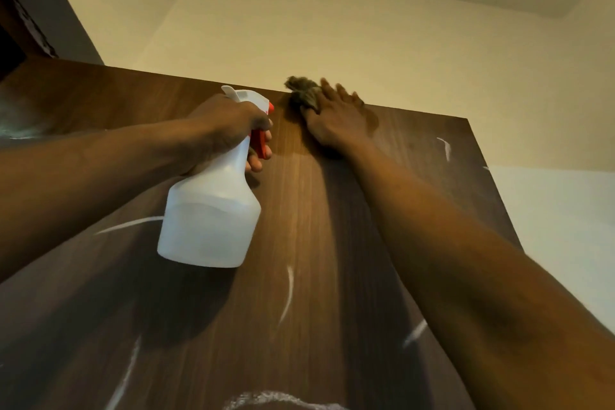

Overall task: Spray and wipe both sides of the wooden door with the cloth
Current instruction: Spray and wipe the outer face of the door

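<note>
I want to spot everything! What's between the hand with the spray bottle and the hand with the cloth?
Only bare wooden door, seen from the head camera: left hand holds the spray bottle, right hand presses the cloth.

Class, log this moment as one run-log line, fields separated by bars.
left hand: holds spray bottle | right hand: presses cloth at door top edge | white streaks: remain

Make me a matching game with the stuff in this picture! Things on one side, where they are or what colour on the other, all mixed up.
Things:
1. spray bottle
2. cloth
3. trigger
4. door

Clues:
A. red
B. brown wood with white streaks
C. white, held in the left hand
D. under the right hand, near the door's top edge

Pairs: 1-C, 2-D, 3-A, 4-B
</note>
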Demonstrator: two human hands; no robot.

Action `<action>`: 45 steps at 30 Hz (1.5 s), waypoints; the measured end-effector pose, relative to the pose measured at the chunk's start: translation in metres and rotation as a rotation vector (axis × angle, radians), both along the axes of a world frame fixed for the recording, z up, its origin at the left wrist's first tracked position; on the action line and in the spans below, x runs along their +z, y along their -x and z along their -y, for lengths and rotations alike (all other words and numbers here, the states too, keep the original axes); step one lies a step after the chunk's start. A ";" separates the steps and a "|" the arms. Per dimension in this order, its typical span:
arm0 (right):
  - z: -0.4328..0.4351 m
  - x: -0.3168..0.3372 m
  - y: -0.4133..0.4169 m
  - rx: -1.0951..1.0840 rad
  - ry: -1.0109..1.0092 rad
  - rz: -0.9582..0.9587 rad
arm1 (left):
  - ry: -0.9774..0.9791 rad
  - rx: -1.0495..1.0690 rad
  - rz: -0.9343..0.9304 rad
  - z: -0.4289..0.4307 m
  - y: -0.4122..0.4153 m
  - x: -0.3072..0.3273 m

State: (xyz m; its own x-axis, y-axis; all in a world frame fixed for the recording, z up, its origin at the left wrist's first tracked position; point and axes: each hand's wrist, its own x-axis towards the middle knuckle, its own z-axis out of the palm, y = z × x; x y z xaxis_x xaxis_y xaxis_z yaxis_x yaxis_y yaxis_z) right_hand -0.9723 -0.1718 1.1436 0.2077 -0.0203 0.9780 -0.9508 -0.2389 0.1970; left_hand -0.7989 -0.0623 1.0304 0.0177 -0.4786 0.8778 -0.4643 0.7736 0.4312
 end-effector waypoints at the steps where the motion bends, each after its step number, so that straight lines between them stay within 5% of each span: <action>1: 0.000 -0.006 0.000 0.006 -0.009 -0.064 | 0.012 0.017 -0.005 -0.001 0.006 0.000; 7: 0.010 -0.071 0.058 0.035 0.069 -0.236 | 0.025 0.066 -0.016 -0.002 0.037 -0.006; 15: 0.011 -0.003 0.134 -0.009 -0.048 0.147 | 0.011 0.004 -0.009 -0.007 0.070 -0.002; 23: 0.006 -0.049 0.130 0.031 -0.040 -0.208 | 0.030 0.028 0.004 0.000 0.108 -0.001; 28: 0.019 -0.050 0.203 0.040 0.100 0.068 | 0.025 -0.007 0.018 0.009 0.130 -0.011; 31: 0.018 -0.013 0.225 0.045 -0.023 0.309 | 0.012 -0.022 0.022 0.015 0.139 -0.012; 35: 0.013 0.004 0.206 -0.001 -0.072 0.252 | 0.003 -0.043 0.022 0.016 0.151 -0.013; 40: 0.015 -0.067 0.209 -0.009 -0.042 -0.081 | -0.026 -0.064 0.016 0.009 0.163 -0.030; 45: 0.024 -0.117 0.262 0.124 -0.079 0.165 | -0.111 -0.045 -0.014 0.001 0.169 -0.060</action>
State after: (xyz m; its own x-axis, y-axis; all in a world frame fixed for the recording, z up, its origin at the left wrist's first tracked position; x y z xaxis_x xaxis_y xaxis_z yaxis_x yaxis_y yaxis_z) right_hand -1.2344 -0.1961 1.0262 0.0511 -0.0822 0.9953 -0.9310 -0.3645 0.0178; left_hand -0.9678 -0.0629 0.9705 0.0064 -0.5737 0.8190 -0.4237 0.7403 0.5219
